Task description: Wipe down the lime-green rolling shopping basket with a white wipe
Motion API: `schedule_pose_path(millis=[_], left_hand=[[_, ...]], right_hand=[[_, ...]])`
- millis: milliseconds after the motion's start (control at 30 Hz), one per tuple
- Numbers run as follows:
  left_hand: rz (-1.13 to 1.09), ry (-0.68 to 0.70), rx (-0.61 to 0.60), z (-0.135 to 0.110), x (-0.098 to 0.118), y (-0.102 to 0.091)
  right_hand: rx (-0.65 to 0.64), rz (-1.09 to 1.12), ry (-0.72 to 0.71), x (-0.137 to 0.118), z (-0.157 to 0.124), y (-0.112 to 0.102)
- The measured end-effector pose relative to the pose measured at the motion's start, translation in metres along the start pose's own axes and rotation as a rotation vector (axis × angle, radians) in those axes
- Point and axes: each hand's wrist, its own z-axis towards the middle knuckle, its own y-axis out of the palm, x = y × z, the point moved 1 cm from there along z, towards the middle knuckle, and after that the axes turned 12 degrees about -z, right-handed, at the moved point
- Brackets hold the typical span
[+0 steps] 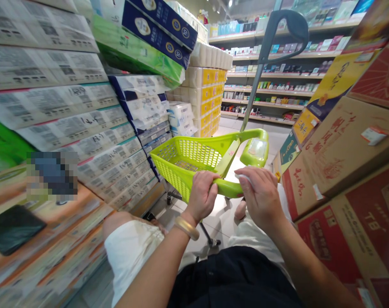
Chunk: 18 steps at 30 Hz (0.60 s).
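Note:
A lime-green shopping cart basket (pixel 175 173) with slotted walls stands right in front of my knees, tilted in view. My left hand (pixel 203 194) is closed around its near rim, thumb on the inner side; a gold bangle (pixel 186 228) circles that wrist. Pressed to the same rim farther right is my right hand (pixel 261 196), fingers bent over a white cloth or tissue (pixel 245 177), mostly hidden under the palm. A grey pole rises behind the basket to a dark grey loop handle (pixel 271 38). A green end piece with a clear panel (pixel 257 148) sits beside the pole.
Stacked paper packs (pixel 85 102) wall the left side, with a dark flat device (pixel 15 229) lying on orange packs. Cardboard cartons (pixel 338 141) crowd the right. Shelves of small goods (pixel 278 72) line the back. A caster (pixel 213 243) rests on the tiled floor.

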Motion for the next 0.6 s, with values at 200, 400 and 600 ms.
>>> schedule_pose_path(millis=[200, 400, 600], left_hand=[[0.021, -0.011, 0.006, -0.004, -0.002, 0.002], [0.014, -0.002, -0.023, -0.003, -0.003, -0.001], [0.013, 0.005, -0.008, -0.002, -0.002, 0.000]], right_hand=[[-0.012, 0.028, -0.132, -0.029, -0.007, 0.004], [-0.072, 0.049, -0.136, -0.016, 0.001, 0.002], [-0.057, 0.119, -0.066, 0.004, 0.008, 0.003]])
